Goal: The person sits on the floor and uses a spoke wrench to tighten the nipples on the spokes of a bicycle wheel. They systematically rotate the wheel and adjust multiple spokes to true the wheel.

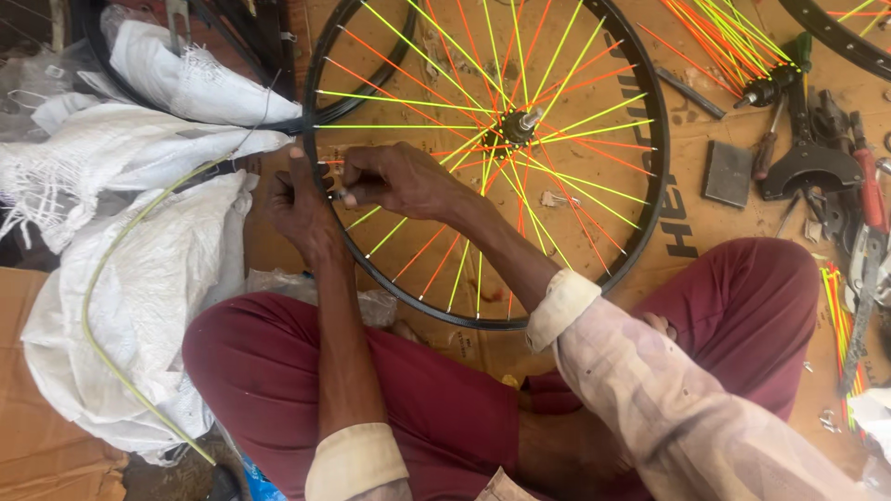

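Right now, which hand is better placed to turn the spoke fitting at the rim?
Right. The right hand already pinches a small tool at the rim of the wheel, where the spokes end. The left hand grips the rim beside it, steadying.

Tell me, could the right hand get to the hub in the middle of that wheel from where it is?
Probably yes. The right hand works at the rim, and the hub lies nearby with only thin spokes around it; its axle end stands exposed.

Hidden and cut off
A small tool (336,192) lies mostly hidden between both hands; a second rim (840,37) runs off the top edge.
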### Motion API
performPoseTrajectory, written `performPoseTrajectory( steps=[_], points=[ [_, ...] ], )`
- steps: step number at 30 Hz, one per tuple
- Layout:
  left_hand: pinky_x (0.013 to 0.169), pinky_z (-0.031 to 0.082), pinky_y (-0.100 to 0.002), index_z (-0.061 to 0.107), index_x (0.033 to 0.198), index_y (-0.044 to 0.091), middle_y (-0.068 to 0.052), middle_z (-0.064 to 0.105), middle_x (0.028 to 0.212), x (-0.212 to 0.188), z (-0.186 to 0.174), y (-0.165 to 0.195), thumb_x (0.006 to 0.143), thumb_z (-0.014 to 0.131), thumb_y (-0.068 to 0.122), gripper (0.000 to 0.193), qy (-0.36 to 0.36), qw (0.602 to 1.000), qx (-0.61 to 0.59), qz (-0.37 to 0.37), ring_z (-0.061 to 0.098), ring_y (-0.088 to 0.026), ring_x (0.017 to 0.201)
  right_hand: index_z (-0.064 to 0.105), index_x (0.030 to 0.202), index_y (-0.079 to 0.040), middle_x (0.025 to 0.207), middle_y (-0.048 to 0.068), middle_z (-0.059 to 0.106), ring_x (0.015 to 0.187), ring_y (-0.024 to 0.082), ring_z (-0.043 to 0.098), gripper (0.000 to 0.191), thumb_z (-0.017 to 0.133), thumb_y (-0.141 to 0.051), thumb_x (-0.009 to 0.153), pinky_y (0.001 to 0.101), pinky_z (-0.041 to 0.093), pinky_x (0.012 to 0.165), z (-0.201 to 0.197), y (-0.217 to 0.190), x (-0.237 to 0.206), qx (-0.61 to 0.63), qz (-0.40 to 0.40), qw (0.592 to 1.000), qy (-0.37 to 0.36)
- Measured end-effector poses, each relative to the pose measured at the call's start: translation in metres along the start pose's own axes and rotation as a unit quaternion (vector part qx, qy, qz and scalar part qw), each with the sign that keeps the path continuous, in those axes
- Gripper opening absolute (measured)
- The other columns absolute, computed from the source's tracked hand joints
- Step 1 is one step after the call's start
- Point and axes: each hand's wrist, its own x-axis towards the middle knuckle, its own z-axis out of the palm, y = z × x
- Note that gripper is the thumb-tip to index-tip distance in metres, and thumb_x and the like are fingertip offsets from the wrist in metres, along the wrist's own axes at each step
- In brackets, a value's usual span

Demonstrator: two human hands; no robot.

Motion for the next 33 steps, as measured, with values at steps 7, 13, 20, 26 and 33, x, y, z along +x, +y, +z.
performPoseTrajectory(
  steps=[7,13,20,26,33],
  points=[
    [0.054,0.044,-0.029,0.071,0.076,-0.001,-0.005,0.068,0.069,-0.002,0.003,0.01,0.097,0.07,0.042,0.048,0.023,0.995,0.076,-0.063,0.057,-0.01,0.059,0.077,0.099,-0.019,0.085,0.012,0.076,0.079,0.038,0.072,0.021,0.077,-0.029,0.08,0.0505,0.054,0.068,0.024,-0.003,0.008,-0.277,0.05,0.96,-0.006],
    [0.051,0.042,-0.029,0.069,0.074,-0.002,-0.004,0.066,0.066,-0.007,0.005,0.009,0.099,0.069,0.037,0.046,0.042,0.994,0.054,-0.086,0.054,-0.009,0.057,0.059,0.121,-0.015,0.084,0.01,0.075,0.075,0.033,0.072,0.05,0.075,-0.035,0.08,0.0469,0.053,0.065,0.015,-0.008,-0.006,-0.127,0.061,0.989,-0.031],
    [0.053,0.045,-0.028,0.071,0.075,-0.002,-0.004,0.069,0.066,-0.008,0.006,0.008,0.098,0.069,0.034,0.042,0.035,0.997,0.003,-0.075,0.058,-0.01,0.056,0.065,0.114,-0.016,0.088,0.007,0.078,0.078,0.03,0.076,0.034,0.07,-0.028,0.084,0.0451,0.055,0.066,0.018,-0.016,-0.005,-0.088,0.015,0.995,0.042],
    [0.054,0.043,-0.027,0.073,0.078,-0.002,-0.003,0.069,0.068,-0.008,0.005,0.013,0.1,0.068,0.036,0.044,0.026,0.998,0.028,-0.05,0.056,-0.008,0.058,0.069,0.106,-0.014,0.083,0.012,0.075,0.078,0.034,0.073,0.025,0.07,-0.028,0.085,0.0489,0.053,0.067,0.021,-0.022,0.0,-0.226,0.061,0.972,-0.027],
    [0.055,0.043,-0.027,0.073,0.079,-0.001,-0.005,0.069,0.068,-0.011,0.007,0.017,0.1,0.068,0.039,0.045,0.017,0.997,0.023,-0.068,0.056,-0.009,0.058,0.066,0.098,-0.01,0.084,0.009,0.076,0.076,0.03,0.075,0.033,0.071,-0.041,0.089,0.0446,0.054,0.067,0.01,-0.01,-0.008,-0.057,0.039,0.997,0.035]
  ],
)
